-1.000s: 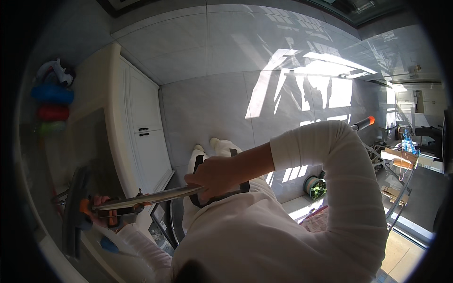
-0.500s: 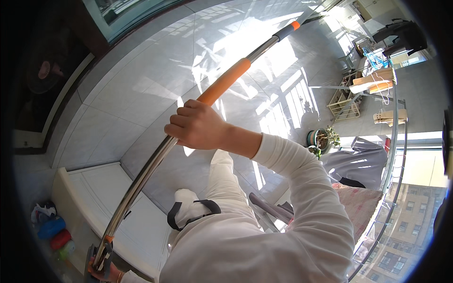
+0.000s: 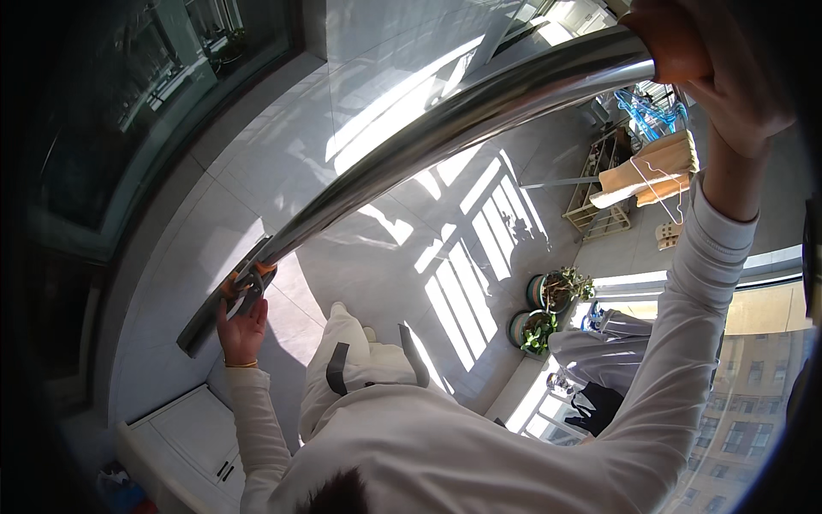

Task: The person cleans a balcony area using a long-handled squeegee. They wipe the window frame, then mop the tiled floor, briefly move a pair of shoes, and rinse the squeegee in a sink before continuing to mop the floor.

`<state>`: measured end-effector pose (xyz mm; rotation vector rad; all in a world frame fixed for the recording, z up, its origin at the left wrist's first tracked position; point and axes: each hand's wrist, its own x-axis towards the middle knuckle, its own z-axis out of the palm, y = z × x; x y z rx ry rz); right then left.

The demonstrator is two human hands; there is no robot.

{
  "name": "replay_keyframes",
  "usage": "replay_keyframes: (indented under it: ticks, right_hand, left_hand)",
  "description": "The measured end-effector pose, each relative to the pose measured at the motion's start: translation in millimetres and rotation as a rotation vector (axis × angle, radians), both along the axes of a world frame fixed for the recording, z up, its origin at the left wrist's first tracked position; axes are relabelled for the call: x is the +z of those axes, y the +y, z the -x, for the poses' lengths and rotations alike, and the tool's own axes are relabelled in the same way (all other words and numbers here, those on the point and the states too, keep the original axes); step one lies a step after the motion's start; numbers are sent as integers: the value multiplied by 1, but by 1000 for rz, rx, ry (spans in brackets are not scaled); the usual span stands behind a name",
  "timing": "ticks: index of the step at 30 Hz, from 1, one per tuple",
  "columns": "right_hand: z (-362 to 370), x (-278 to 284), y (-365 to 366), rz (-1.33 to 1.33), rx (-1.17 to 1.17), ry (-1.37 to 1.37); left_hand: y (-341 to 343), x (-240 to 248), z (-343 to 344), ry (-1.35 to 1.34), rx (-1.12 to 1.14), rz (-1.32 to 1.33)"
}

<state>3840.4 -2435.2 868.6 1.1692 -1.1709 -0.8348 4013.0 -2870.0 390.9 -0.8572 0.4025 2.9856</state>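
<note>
A mop-like tool with a shiny metal pole (image 3: pixel 428 141) runs slantwise across the upper view, its upper end large and close. At upper right my right hand (image 3: pixel 736 94) wraps round the orange grip (image 3: pixel 672 43). The pole's lower left end joins a long, narrow dark head (image 3: pixel 210 319) by a hinge with orange parts (image 3: pixel 257 272). My left hand (image 3: pixel 243 330), palm up, holds the head beside this hinge. Its fingertips are partly hidden behind the head, whose underside does not show.
Sunlit grey floor tiles (image 3: pixel 360 274) lie below the pole. Potted plants (image 3: pixel 548 291), a rack (image 3: pixel 595 201), blue hangers (image 3: pixel 646 111) and a tan cloth (image 3: pixel 646 167) are on the right. A white cabinet (image 3: pixel 184 437) stands lower left, beneath a dark window (image 3: pixel 86 171).
The pole has swung up and come nearer. My right hand has moved up and right with the orange grip; my left hand has risen with the head from the lower left corner.
</note>
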Motion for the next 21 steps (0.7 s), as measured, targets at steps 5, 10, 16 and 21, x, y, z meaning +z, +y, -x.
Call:
replay_keyframes:
  ticks: [5,10,16,21]
  right_hand:
    - [160,-50,89,-223,-231,-39]
    - [384,-148,207,-566,-825,-141]
    - [634,-197,460,-132,-1533,-532]
    - [761,-190,700,-68,-2051,-547]
  left_hand:
    - [101,-47,145,-64,-158,0]
    - [190,-109,293,-223,-143,-45]
    - [345,-76,522,-85,-441,-73]
    - [483,-53,709,-90,-536,110]
